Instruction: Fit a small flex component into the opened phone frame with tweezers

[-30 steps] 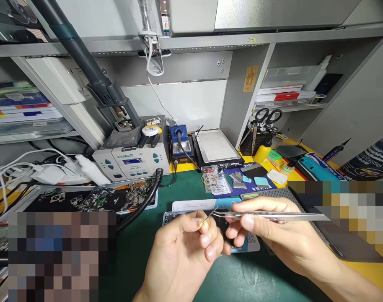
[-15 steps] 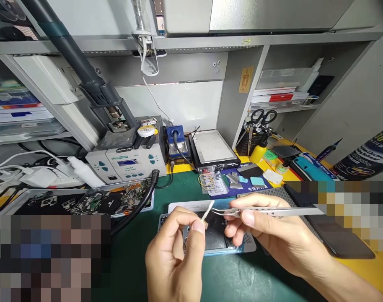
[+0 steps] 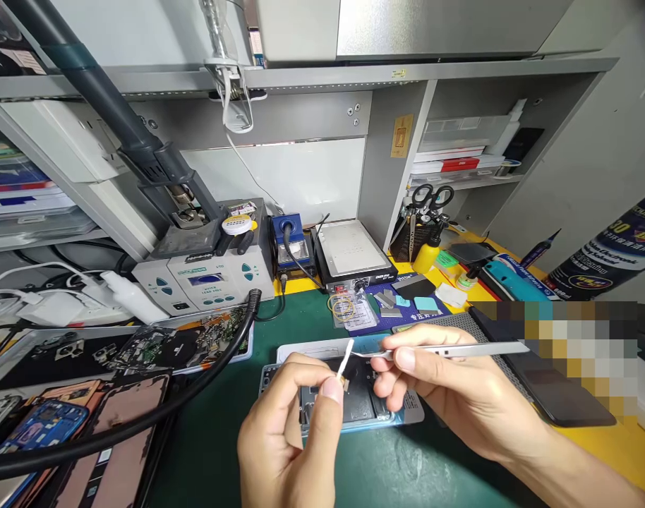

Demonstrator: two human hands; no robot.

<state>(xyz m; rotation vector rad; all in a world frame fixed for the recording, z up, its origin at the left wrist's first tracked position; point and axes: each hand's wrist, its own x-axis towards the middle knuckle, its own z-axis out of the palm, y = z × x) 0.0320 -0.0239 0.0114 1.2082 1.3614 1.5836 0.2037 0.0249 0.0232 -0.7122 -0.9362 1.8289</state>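
"QUICK" and "LEAD FREE" are printed on the grey station (image 3: 224, 288), and "30" on the dark can (image 3: 608, 247).

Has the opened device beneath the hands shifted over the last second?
No: judged against the silver-topped box behind it, the opened device lies in about the same spot.

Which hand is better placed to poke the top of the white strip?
Probably the right hand: it holds the tweezers, tips close to the strip's top. The left hand is busy pinching the strip lower down.

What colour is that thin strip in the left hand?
The strip looks white in the head view.
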